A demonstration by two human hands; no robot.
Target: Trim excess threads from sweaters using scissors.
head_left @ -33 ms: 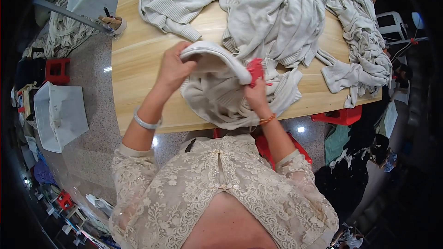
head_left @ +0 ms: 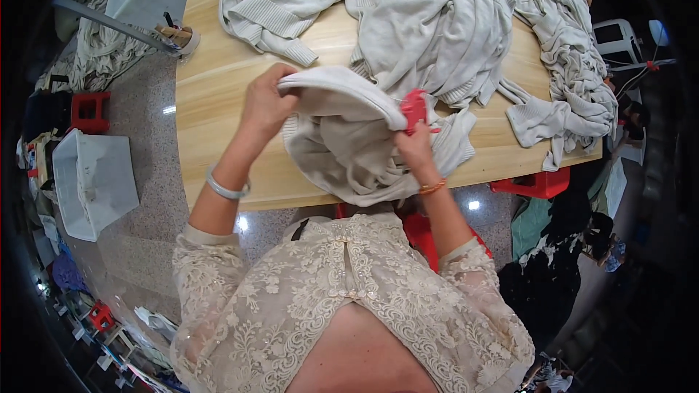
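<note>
A pale grey knit sweater point(head_left: 342, 153) lies bunched at the table's near edge, its neckband point(head_left: 342, 81) lifted and stretched between my hands. My left hand point(head_left: 268, 105) is closed on the left end of that band, fingers wrapped over it. At the band's right end, my right hand point(head_left: 416, 147) is closed, with a bright red item point(head_left: 414, 110) sticking up from it against the band. Whether the red item is a cloth or a tool I cannot make out. The sweater's inside shows beneath the raised band.
More pale knit sweaters point(head_left: 437, 29) cover the table's far side, with a long heap point(head_left: 568, 51) along the right. The wooden table point(head_left: 226, 124) has a cup-like holder point(head_left: 188, 40) at its left edge. A white bin point(head_left: 98, 182) and red stools point(head_left: 535, 183) stand on the floor.
My right hand and the red item have shifted slightly right. The neckband is drawn out straighter, and my left hand has moved a little left.
</note>
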